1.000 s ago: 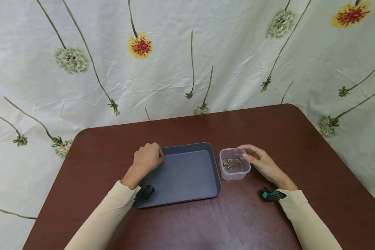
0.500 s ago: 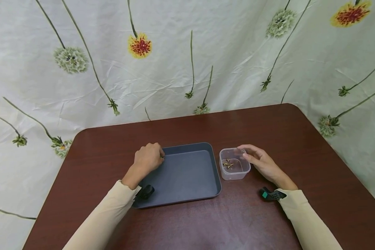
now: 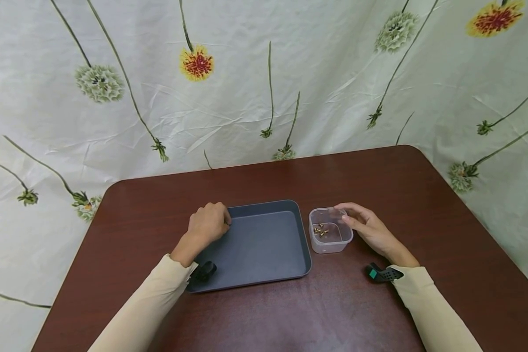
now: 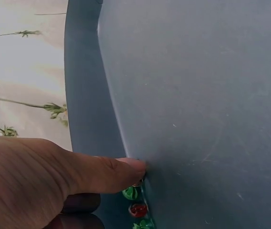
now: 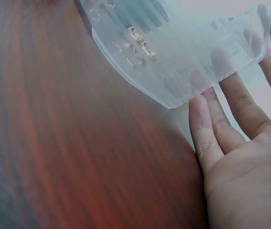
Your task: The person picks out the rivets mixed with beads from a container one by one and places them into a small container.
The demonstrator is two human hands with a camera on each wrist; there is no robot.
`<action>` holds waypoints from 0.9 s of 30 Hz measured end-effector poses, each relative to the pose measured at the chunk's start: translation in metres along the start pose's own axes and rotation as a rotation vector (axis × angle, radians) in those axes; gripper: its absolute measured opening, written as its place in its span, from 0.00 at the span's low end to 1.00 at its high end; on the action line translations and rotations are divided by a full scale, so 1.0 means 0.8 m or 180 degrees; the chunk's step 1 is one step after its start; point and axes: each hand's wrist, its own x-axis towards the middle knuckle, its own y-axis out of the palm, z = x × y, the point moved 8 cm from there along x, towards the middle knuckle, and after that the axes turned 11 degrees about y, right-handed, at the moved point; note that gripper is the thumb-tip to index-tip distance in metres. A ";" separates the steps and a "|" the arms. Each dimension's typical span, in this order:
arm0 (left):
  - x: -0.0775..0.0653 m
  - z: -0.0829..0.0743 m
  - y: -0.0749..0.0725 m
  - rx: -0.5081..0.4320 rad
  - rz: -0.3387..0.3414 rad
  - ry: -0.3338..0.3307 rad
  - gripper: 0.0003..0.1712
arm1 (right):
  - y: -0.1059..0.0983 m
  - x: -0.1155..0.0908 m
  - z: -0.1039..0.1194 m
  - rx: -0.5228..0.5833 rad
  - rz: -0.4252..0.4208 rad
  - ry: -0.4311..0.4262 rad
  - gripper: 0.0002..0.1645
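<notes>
My left hand (image 3: 209, 222) grips the left wall of a grey-blue tray (image 3: 268, 244), with the thumb (image 4: 125, 171) inside it and the other fingers mostly hidden. Just below the thumb tip, in the left wrist view, small glossy pieces line the foot of the wall, among them a green one (image 4: 130, 193) and a red one (image 4: 138, 210). My right hand (image 3: 369, 230) rests loosely against the right side of a clear plastic container (image 3: 332, 248), fingers spread along its wall. Several small brass-coloured pieces (image 3: 321, 231) lie inside it.
Both the tray and the container stand on a dark red-brown wooden table (image 3: 356, 313), side by side with a narrow gap. Behind the table hangs a pale cloth (image 3: 246, 98) printed with flowers. A dark strap (image 3: 383, 275) circles the right wrist.
</notes>
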 end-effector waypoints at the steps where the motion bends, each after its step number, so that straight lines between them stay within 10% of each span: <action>1: 0.000 0.000 0.000 -0.0003 -0.0006 0.0001 0.07 | 0.000 0.000 -0.001 -0.0007 0.0004 -0.0001 0.21; 27: -0.004 0.004 -0.002 0.0047 -0.0090 0.0066 0.07 | 0.000 0.000 0.001 0.0039 0.0027 -0.0046 0.20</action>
